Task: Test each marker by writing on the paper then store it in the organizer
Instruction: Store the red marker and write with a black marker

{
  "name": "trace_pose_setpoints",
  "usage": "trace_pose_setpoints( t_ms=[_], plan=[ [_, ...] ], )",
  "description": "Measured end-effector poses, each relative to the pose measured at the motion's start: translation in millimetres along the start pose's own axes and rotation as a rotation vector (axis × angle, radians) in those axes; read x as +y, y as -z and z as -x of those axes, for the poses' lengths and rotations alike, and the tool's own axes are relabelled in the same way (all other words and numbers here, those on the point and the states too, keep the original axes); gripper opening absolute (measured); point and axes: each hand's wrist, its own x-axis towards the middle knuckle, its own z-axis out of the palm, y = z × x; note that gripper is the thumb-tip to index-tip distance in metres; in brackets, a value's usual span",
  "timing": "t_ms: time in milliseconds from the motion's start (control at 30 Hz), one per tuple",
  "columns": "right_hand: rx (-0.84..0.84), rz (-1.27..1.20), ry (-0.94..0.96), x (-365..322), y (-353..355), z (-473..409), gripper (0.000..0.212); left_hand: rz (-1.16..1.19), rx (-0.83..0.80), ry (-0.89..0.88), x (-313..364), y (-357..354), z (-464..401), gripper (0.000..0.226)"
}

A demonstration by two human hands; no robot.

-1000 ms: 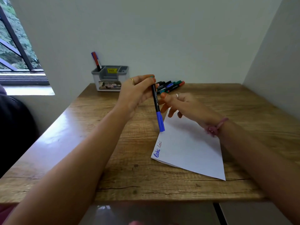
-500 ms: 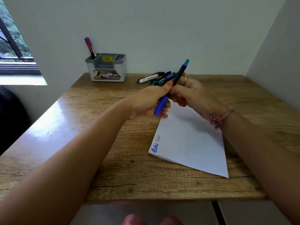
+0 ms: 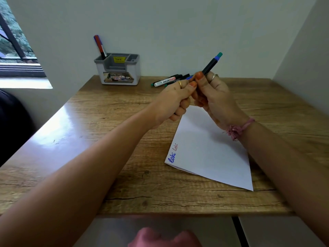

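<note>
You see a shiny wooden table [image 3: 114, 132], smooth white paper [image 3: 211, 157] and a grey plastic organizer [image 3: 119, 72].

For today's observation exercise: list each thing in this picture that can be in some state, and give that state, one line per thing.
Blue marker: off the table, tilted, held by both hands; cap end hidden.
Left hand: curled round the marker's lower end.
Right hand: grips the barrel.
Paper: flat, "loki" written twice near one corner.
Organizer: upright, one marker standing in it.
Loose markers: lying on the table, capped.
</note>
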Motion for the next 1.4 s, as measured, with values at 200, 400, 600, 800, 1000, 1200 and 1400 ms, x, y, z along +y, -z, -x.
trace_pose_setpoints(
  t_ms=[200, 400, 600, 800, 1000, 1200, 1400],
  plan=[
    [0.008, 0.0, 0.056, -7, 6, 2, 0.021, -0.023, -0.143, 0.053, 1, 6, 3, 0.04],
    [0.26, -0.168, -0.043, -15, 15, -1, 0.012, -0.297, -0.044, 0.145, -10, 52, 3, 0.075],
    [-0.056, -0.181, -0.281, -4, 20, 7, 0.005, -0.999, -0.222, 0.115, -12, 51, 2, 0.035],
    [-0.452, -0.005, -0.407, -4, 17, 25, 0.031, -1.028, -0.359, 0.157, -13, 52, -6, 0.017],
    [-0.489, 0.117, -0.339, -1, 11, 25, 0.016, -1.014, -0.411, 0.143, -14, 55, -11, 0.03],
    [-0.495, 0.319, -0.227, 14, 5, 30, 0.01, -0.997, -0.403, 0.178, -15, 55, -12, 0.044],
    [-0.405, 0.338, -0.165, 15, 3, 34, 0.006, -0.978, -0.395, 0.199, -12, 50, -10, 0.058]
  ],
)
